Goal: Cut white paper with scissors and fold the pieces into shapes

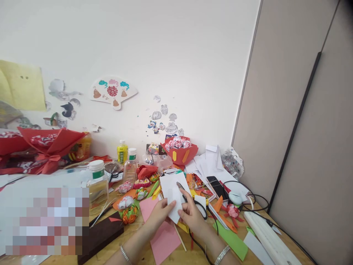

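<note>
Pale wall (179, 44) at back, then wooden table (179, 258), cluttered nearly all over. Red-wrapped bouquets (52, 147) sit at its back left corner; white plank (271, 239) slants along the right edge. Dark box (102, 235) lies left of my left forearm, toward the front edge. Smaller red bouquet (180, 156) stands at the back edge, against the wall. Pink sheet (168, 243) runs under my wrists at the front edge, green strip (231, 241) right of my right forearm. My left hand (162, 210) pinches the folded white paper (174, 208), thumb on its front face, fingers behind. My right hand (191, 213) has its fingers closed round the scissors, thumb tip touching the paper's right side. Paper is raised over the table's middle, front half; larger white sheet (168, 180) shows just behind it, can't tell if joined. Phone (217, 187) lies toward the right edge, pale mouse (235, 198) just beside it, nearer that edge. Scissors (180, 187), tip pointing at the back edge, overlap the white sheet in view; contact unclear.
</note>
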Demonstrator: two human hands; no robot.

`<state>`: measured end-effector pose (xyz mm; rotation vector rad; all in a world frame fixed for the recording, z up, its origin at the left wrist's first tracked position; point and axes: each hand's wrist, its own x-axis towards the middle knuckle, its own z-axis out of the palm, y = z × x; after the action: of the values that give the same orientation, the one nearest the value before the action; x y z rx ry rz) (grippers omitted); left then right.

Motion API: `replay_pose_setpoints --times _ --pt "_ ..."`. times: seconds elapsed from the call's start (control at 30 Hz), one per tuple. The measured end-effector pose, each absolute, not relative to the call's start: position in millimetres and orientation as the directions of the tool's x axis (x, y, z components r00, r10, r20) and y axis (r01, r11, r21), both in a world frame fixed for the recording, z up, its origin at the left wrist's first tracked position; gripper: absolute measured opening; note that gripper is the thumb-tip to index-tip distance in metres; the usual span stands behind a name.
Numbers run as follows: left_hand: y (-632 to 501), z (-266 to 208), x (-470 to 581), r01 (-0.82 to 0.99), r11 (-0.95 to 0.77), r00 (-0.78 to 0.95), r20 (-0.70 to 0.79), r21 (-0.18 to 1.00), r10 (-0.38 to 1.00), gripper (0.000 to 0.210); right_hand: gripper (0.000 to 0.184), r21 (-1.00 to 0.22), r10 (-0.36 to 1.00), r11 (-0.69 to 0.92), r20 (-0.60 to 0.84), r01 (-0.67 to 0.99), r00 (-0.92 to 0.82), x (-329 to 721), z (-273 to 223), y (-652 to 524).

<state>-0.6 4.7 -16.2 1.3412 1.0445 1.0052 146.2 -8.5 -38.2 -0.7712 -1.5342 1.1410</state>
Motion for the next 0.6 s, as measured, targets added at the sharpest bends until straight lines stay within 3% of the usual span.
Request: replay_pose_setpoints --times 0.1,0.2,0.37,0.6 --pt "10.3 -16.7 -5.3 -0.016 -0.020 0.145 0.022 1.000 0.989 0.053 0.065 -0.939 0.885 0.343 0.333 -0.028 -0.324 145.2 -42.3 -8.7" --pt "12.4 -21.1 -6.0 -0.003 -0.033 0.192 0.033 0.999 0.981 0.051 0.060 -0.925 0.890 0.376 0.347 0.049 -0.295 146.5 -44.1 -5.8" --pt "8.6 -28.9 1.3 0.086 -0.024 0.244 0.002 0.996 0.970 0.051 0.036 -0.860 0.887 0.457 0.422 0.229 -0.186 151.7 -39.6 -1.6" --pt "6.2 -22.6 1.2 -0.027 0.031 0.229 -0.023 0.999 0.973 0.055 0.031 -0.812 0.869 0.494 0.454 0.310 -0.196 152.8 -37.1 -4.1"
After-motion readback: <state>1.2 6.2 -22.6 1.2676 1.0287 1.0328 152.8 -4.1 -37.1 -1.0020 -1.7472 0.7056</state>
